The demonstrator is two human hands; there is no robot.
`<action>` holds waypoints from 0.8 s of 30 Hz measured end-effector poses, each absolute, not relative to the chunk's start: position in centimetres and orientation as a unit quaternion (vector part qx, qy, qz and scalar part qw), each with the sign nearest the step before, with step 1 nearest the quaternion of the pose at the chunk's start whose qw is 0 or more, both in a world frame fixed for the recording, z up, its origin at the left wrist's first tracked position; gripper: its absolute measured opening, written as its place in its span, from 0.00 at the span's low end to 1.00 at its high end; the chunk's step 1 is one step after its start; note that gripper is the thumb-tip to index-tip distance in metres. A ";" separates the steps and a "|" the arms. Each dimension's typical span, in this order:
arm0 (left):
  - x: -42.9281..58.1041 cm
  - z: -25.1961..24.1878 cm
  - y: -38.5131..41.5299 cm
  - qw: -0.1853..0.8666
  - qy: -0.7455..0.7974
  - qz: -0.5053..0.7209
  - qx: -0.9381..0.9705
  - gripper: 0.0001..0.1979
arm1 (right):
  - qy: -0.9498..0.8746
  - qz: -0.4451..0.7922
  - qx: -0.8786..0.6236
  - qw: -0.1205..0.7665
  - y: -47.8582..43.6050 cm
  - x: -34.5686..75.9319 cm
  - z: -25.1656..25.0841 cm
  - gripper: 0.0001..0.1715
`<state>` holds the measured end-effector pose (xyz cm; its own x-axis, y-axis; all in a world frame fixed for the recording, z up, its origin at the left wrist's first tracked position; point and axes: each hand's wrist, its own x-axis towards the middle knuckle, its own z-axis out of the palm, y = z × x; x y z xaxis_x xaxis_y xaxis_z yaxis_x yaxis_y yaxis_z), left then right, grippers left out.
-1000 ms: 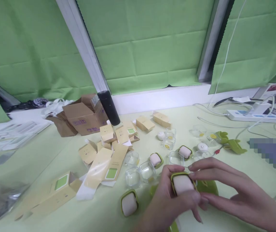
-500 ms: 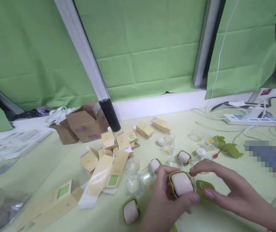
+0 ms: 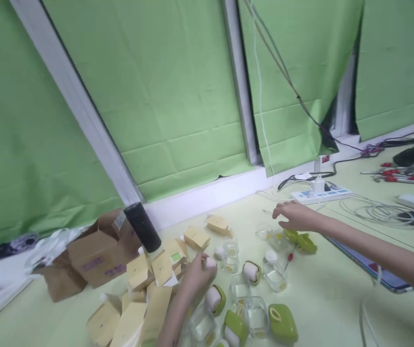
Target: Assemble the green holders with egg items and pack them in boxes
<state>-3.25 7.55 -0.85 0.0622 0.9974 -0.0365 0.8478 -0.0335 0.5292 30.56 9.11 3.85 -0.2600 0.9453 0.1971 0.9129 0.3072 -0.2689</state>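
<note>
My left hand (image 3: 198,274) is closed around a small pale case with a green rim (image 3: 210,263), held over the table beside the cartons. Most of that case is hidden by my fingers. My right hand (image 3: 294,216) reaches out over the far right of the table, fingers bent and apart, with nothing visible in them. Just below it lie green rubbery pieces (image 3: 304,243) and clear plastic shells (image 3: 264,231). Similar green-and-pale cases (image 3: 252,272) lie between my arms. A closed green case (image 3: 282,324) rests near the front.
Opened small tan cartons (image 3: 161,266) are heaped at left, near a black cylinder (image 3: 142,227) and a brown cardboard box (image 3: 100,253). A white power strip (image 3: 321,194) with cables stands at the back. A phone or tablet (image 3: 373,270) lies under my right forearm.
My view has swung to the right. My hands have parted: the left has carried the case away toward the cartons, and the right has stretched far out to the back right.
</note>
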 end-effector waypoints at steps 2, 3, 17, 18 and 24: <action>-2.7 -0.7 7.4 0.197 0.656 0.177 0.707 0.25 | -0.779 0.072 -0.610 0.123 8.6 32.0 2.7 0.16; -2.4 -0.3 7.1 0.184 0.653 0.186 0.710 0.26 | -0.772 0.085 -0.620 0.109 8.0 32.5 2.0 0.20; 5.8 -0.1 -2.9 0.641 0.361 0.505 0.452 0.38 | -0.787 0.309 -0.421 0.328 -0.9 23.5 3.6 0.20; 5.7 -0.2 -2.9 0.667 0.327 0.530 0.409 0.37 | -0.789 0.325 -0.393 0.344 -1.1 21.6 3.9 0.19; 1.0 -0.7 -2.3 0.626 0.319 0.668 0.246 0.17 | -0.858 0.187 -0.407 0.250 3.8 14.5 4.4 0.20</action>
<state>0.99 -2.32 -0.72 -0.0959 0.9928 -0.0719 -0.6791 -0.0125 0.7340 14.51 3.82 4.38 -0.5436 0.7924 0.2769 0.6054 0.5986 -0.5245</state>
